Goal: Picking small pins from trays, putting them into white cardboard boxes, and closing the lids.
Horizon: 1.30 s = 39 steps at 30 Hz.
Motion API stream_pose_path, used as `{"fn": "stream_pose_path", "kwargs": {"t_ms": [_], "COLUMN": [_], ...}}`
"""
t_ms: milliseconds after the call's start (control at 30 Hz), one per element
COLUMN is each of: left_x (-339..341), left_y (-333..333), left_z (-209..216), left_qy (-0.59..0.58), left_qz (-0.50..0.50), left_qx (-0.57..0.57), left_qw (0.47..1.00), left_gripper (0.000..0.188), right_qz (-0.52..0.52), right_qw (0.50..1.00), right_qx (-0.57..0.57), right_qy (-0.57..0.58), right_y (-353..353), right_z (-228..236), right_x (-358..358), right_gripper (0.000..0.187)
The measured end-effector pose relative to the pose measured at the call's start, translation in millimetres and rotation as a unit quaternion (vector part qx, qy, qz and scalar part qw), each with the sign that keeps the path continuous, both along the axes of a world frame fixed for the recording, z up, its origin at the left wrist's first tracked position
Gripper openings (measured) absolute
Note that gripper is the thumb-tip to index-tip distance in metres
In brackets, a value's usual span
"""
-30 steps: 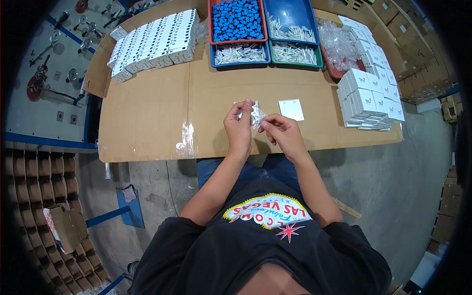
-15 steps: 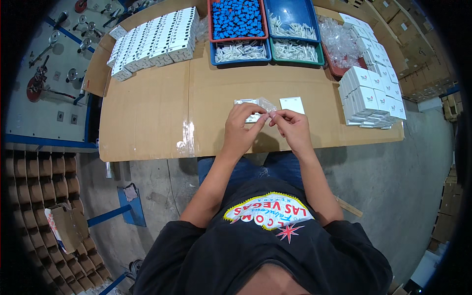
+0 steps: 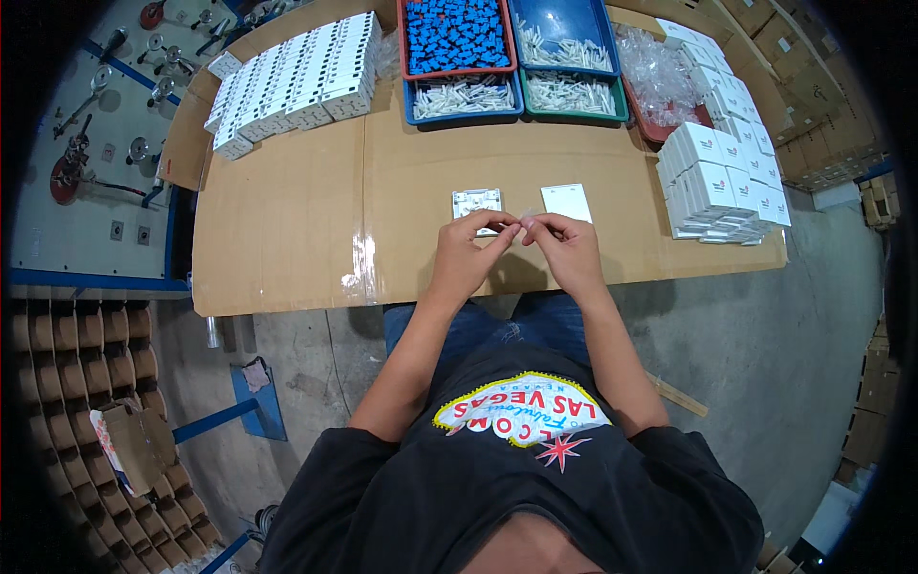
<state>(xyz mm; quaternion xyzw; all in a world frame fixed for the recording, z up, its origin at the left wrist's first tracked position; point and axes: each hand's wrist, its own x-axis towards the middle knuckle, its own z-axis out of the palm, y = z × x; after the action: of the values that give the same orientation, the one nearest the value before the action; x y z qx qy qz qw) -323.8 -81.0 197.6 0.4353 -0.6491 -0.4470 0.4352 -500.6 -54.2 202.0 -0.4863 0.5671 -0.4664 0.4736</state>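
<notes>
My left hand (image 3: 470, 251) and my right hand (image 3: 566, 253) meet fingertip to fingertip above the near part of the cardboard-covered table. Both pinch a small clear plastic bag (image 3: 529, 212), of which only a faint edge shows; its contents cannot be made out. Just beyond my left fingers lies an open white plastic housing (image 3: 476, 200) with fittings inside, partly covered by that hand. Beyond my right hand rests a flat white rectangular plate (image 3: 568, 200).
Trays of blue parts (image 3: 455, 38) and white plugs (image 3: 466, 98) stand at the back. White units in rows (image 3: 296, 81) fill the back left. Stacked white boxes (image 3: 712, 182) and a red tray of clear bags (image 3: 655, 81) occupy the right.
The clear bag, which stood up visibly beyond my fingertips, now shows much less. More of the white housing is uncovered. My hands stay pinched together in nearly the same place.
</notes>
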Motion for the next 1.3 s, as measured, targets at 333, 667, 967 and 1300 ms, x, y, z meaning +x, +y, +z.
{"fn": "stream_pose_path", "kwargs": {"t_ms": [333, 667, 967, 1300], "left_x": [-7, -40, -38, -22], "left_y": [1, 23, 22, 14], "left_z": [-11, -23, -20, -27], "left_qy": [0.036, 0.174, 0.27, 0.412], "left_qz": [0.066, 0.155, 0.1, 0.053], "left_qx": [0.049, 0.026, 0.195, 0.341], "left_qw": [0.996, 0.972, 0.938, 0.843], "left_gripper": [0.009, 0.011, 0.019, 0.027], "right_qz": [-0.008, -0.095, -0.101, -0.035], "right_qw": [0.992, 0.952, 0.945, 0.969], "right_qx": [-0.056, -0.178, -0.247, -0.24], "right_qy": [0.11, 0.23, 0.191, 0.042], "right_y": [1, 0, -3, -4], "right_z": [-1, 0, 6, -8], "right_x": [3, 14, 17, 22], "right_gripper": [0.017, 0.011, 0.014, 0.022]}}
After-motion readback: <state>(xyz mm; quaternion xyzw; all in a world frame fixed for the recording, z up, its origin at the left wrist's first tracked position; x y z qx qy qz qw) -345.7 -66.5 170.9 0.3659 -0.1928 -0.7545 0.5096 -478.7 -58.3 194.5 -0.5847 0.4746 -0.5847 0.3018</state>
